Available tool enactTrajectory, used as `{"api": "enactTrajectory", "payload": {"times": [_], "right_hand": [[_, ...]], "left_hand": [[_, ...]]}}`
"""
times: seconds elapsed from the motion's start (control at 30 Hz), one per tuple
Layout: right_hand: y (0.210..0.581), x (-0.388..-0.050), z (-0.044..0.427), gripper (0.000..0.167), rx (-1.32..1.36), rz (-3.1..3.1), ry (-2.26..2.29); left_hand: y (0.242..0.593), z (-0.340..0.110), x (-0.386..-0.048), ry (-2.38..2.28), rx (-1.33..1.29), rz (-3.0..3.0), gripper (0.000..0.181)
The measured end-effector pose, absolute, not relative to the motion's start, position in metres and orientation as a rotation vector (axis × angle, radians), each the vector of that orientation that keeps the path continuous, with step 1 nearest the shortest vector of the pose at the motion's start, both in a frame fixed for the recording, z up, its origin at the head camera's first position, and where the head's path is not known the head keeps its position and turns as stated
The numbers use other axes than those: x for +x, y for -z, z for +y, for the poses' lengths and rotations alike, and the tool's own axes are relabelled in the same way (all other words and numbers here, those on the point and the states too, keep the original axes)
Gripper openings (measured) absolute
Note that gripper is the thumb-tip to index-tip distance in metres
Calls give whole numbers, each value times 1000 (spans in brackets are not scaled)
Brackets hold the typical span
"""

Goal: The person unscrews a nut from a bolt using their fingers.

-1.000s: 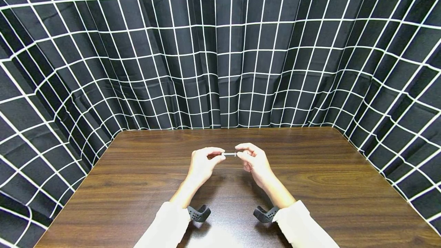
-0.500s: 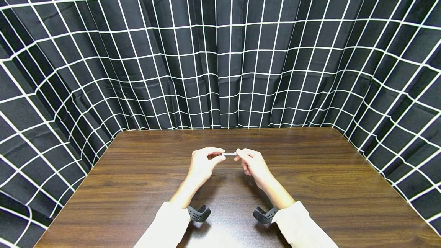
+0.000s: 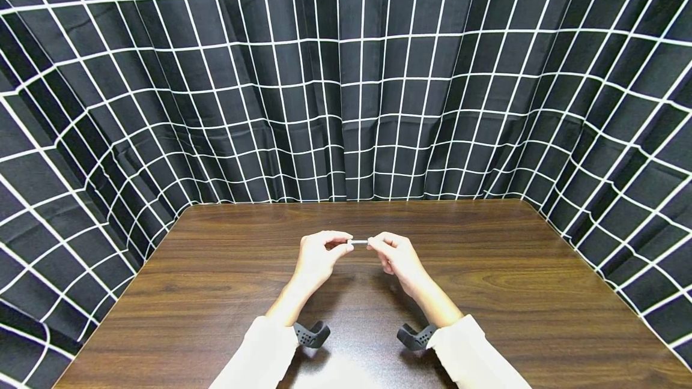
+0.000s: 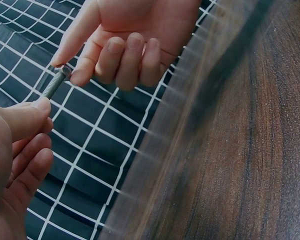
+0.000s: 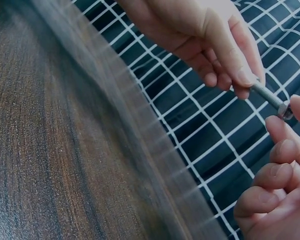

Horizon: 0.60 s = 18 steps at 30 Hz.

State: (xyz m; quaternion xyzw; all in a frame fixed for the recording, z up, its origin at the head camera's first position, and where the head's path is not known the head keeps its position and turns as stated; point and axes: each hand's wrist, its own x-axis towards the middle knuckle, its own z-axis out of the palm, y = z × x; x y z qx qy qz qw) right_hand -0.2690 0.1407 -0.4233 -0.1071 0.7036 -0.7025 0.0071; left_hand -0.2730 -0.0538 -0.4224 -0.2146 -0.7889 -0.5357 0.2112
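Observation:
A grey metal bolt (image 3: 360, 242) lies level between both hands, above the table. My left hand (image 3: 316, 257) pinches one end between thumb and fingertips, so that end is hidden; the threaded shank (image 4: 54, 86) shows in the left wrist view. On the other end sits a hex nut (image 5: 285, 110). Thumb and index finger of my right hand (image 3: 400, 259) pinch this nut from either side. The right hand's other fingers (image 4: 134, 60) are curled beneath, away from the bolt.
Below the hands spreads a brown wood-grain table (image 3: 216, 293). A black curtain (image 3: 351, 95) with a white grid hangs behind it and along both sides. Dark bands (image 3: 312, 335) sit at both wrists, by white sleeves (image 3: 259, 353).
The right thumb and index finger, spread apart near the bolt's end a second ago, have come together on the nut and moved slightly left. The left hand has stayed still.

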Motion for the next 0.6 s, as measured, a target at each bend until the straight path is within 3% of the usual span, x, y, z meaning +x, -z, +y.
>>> {"api": "enactTrajectory", "payload": {"times": [0.23,0.6], "right_hand": [[423,-268,140,5,-360,2155,2251],[424,-267,140,25,-443,2097,2311]], "left_hand": [[422,-56,-273,1464,-594,-2193,15],[420,-56,-272,1477,-587,-2198,15]]}}
